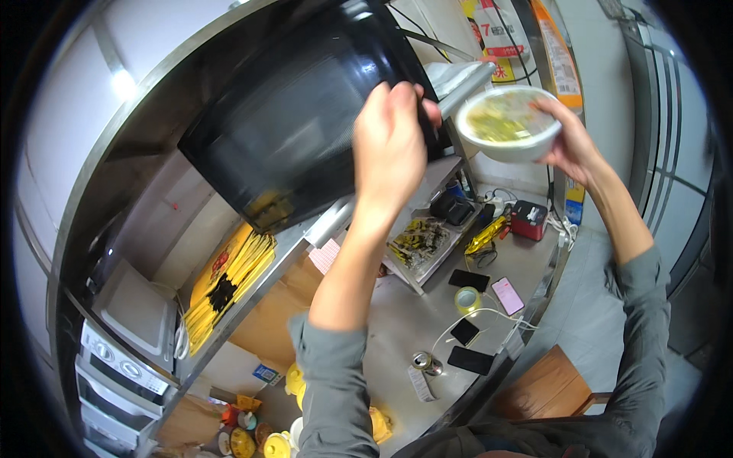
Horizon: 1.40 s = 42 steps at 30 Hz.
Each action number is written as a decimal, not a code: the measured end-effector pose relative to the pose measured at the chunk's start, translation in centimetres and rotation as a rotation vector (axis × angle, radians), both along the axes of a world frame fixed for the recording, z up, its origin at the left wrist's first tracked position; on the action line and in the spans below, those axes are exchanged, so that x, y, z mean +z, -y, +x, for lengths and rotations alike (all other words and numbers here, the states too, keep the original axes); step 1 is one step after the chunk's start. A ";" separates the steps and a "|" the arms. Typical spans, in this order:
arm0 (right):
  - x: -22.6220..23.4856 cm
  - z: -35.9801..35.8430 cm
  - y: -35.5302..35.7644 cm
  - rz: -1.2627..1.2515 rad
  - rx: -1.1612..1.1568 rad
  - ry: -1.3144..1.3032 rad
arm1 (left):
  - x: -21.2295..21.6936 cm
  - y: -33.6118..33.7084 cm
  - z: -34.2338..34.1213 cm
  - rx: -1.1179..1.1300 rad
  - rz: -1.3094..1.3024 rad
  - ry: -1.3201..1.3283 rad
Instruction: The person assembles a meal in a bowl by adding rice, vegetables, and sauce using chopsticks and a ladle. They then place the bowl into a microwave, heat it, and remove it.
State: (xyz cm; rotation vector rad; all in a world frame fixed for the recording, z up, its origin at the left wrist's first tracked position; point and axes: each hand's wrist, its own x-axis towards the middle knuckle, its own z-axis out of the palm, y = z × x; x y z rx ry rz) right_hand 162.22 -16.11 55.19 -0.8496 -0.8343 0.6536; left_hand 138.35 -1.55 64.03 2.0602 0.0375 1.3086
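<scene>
My left hand is raised and closed on the edge of a black microwave door, which stands on a metal shelf. My right hand holds a white bowl of yellowish-green food from below, up beside the door's right edge. The bowl is level and close to the microwave's opening. Both forearms in grey sleeves rise from the lower edge.
A metal counter below carries several phones, a roll of tape, a drink can, a red box and white cables. Yellow packets lie on the shelf. A wooden stool stands at lower right.
</scene>
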 end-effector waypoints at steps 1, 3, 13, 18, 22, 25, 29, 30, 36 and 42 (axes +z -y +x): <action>1.5 -1.4 -1.1 0.045 0.002 0.013 | -0.1 1.6 -3.7 -0.012 0.065 -0.032; 3.5 -4.3 -5.2 0.111 0.105 -0.004 | -1.0 4.6 -9.8 -0.086 -0.035 0.048; 17.1 -18.1 -27.2 0.122 0.249 -0.162 | -1.7 6.0 -24.1 -0.398 -0.158 0.200; 18.7 -22.2 -35.3 -0.075 0.057 -0.073 | -1.5 7.8 -23.4 -0.337 -0.218 0.180; 19.2 -22.2 -38.2 -0.219 -0.336 0.364 | -1.9 7.7 -23.1 -0.342 -0.210 0.233; 18.1 -21.4 -37.3 -0.333 -0.447 0.674 | -2.2 7.4 -23.5 -0.324 -0.220 0.276; 17.0 -19.7 -35.5 -0.414 -0.539 0.735 | -2.1 7.2 -23.7 -0.354 -0.263 0.283; 16.4 -19.2 -35.1 -0.387 -0.593 0.721 | -2.2 7.0 -23.1 -0.363 -0.261 0.291; 9.7 -14.0 -26.3 0.094 -0.716 0.858 | -1.2 7.1 -18.4 -0.222 -0.087 0.022; 7.4 -2.3 -22.6 -0.037 -1.172 1.054 | -0.1 4.2 -8.3 -0.066 0.032 -0.049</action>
